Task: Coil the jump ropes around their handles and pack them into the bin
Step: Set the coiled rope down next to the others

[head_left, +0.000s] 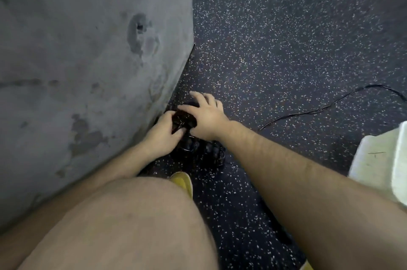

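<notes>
By the grey wall point(77, 49), our left grip point(163, 131) curls its fingers into the pile of coiled black jump ropes point(198, 150) on the speckled floor point(286, 38). Our right grip point(207, 117) rests on top, fingers spread. Farther right a loose rope point(319, 109) lies uncoiled, near a white bin point(378, 159).

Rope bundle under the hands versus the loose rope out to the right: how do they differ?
The rope bundle is bunched into a dark mass beside the wall; the loose rope trails long across the floor. The left hand grips the rope bundle, the right hand rests on it; the loose rope lies untouched. Both are black, on the floor.
</notes>
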`<control>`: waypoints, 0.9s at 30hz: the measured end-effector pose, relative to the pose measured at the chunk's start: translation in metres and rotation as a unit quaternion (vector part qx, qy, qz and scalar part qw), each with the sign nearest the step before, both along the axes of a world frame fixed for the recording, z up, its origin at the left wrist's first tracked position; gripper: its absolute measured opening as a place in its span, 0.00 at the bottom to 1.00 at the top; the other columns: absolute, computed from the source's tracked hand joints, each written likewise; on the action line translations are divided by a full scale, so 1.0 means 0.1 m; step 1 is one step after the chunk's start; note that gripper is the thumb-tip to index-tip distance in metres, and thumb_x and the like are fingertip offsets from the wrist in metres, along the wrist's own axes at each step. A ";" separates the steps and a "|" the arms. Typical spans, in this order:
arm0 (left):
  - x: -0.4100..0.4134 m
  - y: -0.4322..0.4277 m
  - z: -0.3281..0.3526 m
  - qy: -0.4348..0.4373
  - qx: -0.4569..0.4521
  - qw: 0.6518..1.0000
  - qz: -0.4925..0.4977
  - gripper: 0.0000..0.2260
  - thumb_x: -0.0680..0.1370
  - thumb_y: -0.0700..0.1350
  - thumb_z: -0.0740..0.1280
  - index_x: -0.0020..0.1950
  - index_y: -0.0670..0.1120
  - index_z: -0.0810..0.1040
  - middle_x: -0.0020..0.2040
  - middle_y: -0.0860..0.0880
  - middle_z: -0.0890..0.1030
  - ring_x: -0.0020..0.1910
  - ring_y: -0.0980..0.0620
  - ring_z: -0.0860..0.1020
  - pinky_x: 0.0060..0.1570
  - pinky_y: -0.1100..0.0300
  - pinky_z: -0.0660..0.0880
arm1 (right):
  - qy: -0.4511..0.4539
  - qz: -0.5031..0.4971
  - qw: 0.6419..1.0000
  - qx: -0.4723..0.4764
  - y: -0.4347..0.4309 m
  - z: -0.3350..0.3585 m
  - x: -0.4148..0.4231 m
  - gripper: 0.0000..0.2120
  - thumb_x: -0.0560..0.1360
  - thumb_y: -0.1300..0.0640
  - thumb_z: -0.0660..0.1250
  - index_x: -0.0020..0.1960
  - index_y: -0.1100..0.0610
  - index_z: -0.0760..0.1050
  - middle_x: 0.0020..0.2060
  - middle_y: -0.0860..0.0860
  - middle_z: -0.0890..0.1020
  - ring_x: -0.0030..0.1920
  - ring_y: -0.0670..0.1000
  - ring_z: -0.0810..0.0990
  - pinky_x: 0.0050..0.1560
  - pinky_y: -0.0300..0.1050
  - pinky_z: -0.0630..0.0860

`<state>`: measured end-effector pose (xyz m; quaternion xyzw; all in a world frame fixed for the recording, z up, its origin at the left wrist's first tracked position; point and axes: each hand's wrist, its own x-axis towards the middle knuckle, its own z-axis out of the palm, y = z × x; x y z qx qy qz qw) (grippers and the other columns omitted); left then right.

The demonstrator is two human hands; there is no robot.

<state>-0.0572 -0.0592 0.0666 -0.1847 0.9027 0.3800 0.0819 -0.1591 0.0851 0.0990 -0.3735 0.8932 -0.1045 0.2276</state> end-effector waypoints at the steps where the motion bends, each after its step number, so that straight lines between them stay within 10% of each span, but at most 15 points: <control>1: 0.04 0.02 -0.07 0.012 0.033 0.998 0.046 0.21 0.79 0.42 0.70 0.69 0.40 0.69 0.62 0.44 0.76 0.63 0.45 0.76 0.59 0.61 0.69 | -0.042 -0.037 0.998 -0.027 -0.05 -0.08 0.04 0.34 0.72 0.52 0.67 0.77 0.39 0.62 0.80 0.51 0.49 0.77 0.62 0.49 0.76 0.63 0.53; 5: 0.21 0.14 -0.25 -0.014 0.102 0.988 0.117 0.20 0.81 0.40 0.68 0.71 0.38 0.68 0.64 0.46 0.74 0.64 0.48 0.74 0.58 0.67 0.66 | -0.179 -0.217 0.950 -0.135 -0.23 -0.39 0.34 0.31 0.79 0.51 0.61 0.80 0.52 0.58 0.81 0.53 0.47 0.80 0.60 0.51 0.78 0.55 0.58; 9: 0.32 0.11 -0.43 -0.105 -0.142 0.983 0.040 0.29 0.81 0.56 0.65 0.77 0.40 0.65 0.71 0.42 0.65 0.69 0.40 0.64 0.69 0.50 0.64 | -0.172 -0.179 0.965 -0.082 -0.20 -0.67 0.48 0.28 0.83 0.48 0.58 0.81 0.49 0.55 0.82 0.50 0.42 0.80 0.56 0.56 0.75 0.52 0.64; 13: 0.31 0.05 -0.38 -0.157 -0.186 0.970 -0.012 0.37 0.80 0.62 0.62 0.80 0.40 0.58 0.73 0.41 0.63 0.72 0.40 0.62 0.70 0.47 0.63 | -0.137 -0.168 0.975 -0.039 -0.24 -0.71 0.45 0.27 0.84 0.46 0.56 0.81 0.44 0.53 0.82 0.48 0.43 0.79 0.55 0.56 0.75 0.54 0.61; 22: -0.09 0.08 0.33 -0.014 -0.249 0.962 -0.113 0.24 0.82 0.51 0.61 0.77 0.44 0.66 0.71 0.43 0.69 0.70 0.42 0.66 0.70 0.46 0.63 | 0.006 -0.176 0.982 -0.067 -0.01 -0.17 0.45 0.24 0.83 0.47 0.53 0.78 0.51 0.61 0.77 0.52 0.64 0.74 0.57 0.65 0.72 0.57 0.63; 27: -0.49 0.37 1.12 0.013 -0.330 0.894 -0.302 0.23 0.83 0.53 0.59 0.76 0.46 0.67 0.69 0.45 0.70 0.69 0.43 0.68 0.68 0.47 0.65 | 0.100 -0.212 0.968 -0.086 0.41 0.41 0.39 0.21 0.82 0.50 0.54 0.73 0.54 0.66 0.66 0.54 0.73 0.65 0.58 0.73 0.64 0.56 0.70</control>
